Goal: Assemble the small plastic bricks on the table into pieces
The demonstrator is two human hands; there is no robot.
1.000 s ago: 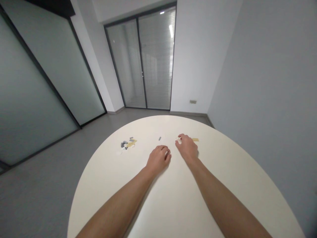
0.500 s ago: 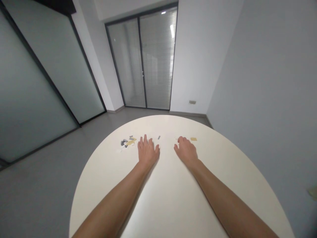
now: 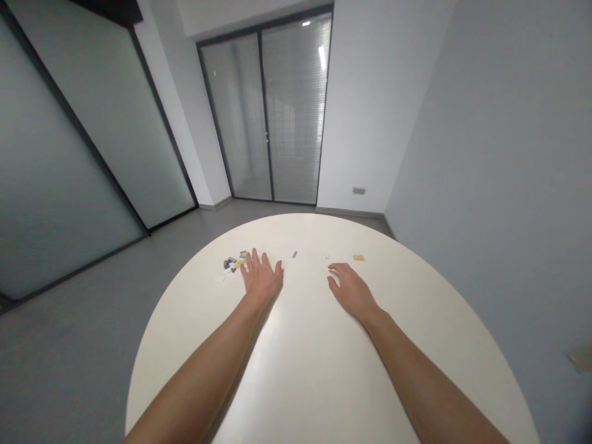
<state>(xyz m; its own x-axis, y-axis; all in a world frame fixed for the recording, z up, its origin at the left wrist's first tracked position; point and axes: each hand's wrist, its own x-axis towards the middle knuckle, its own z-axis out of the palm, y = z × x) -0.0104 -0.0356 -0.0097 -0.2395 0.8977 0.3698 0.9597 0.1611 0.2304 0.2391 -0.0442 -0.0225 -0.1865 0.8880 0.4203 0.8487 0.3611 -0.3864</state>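
My left hand (image 3: 261, 276) is spread over the white table, its fingertips at the right side of a small pile of building bricks (image 3: 230, 265) in grey, yellow and white. It partly covers the yellow pieces. Right of that hand lies a single small grey piece (image 3: 295, 254). My right hand (image 3: 350, 287) rests on the table with thumb and fingers apart and nothing between them. Just beyond its fingertips sits a small white piece (image 3: 327, 256). A flat yellow piece (image 3: 359, 258) lies farther right, apart from the hand.
The round white table (image 3: 319, 364) has its far edge beyond the pieces. Behind it are a glass door (image 3: 296, 123) with blinds, a white wall (image 3: 370, 92) with a socket (image 3: 359, 191), and frosted glass panels (image 3: 102, 111) on the left.
My left hand has moved left to the pile's edge. My right hand has drawn back slightly toward me, uncovering the small white piece.
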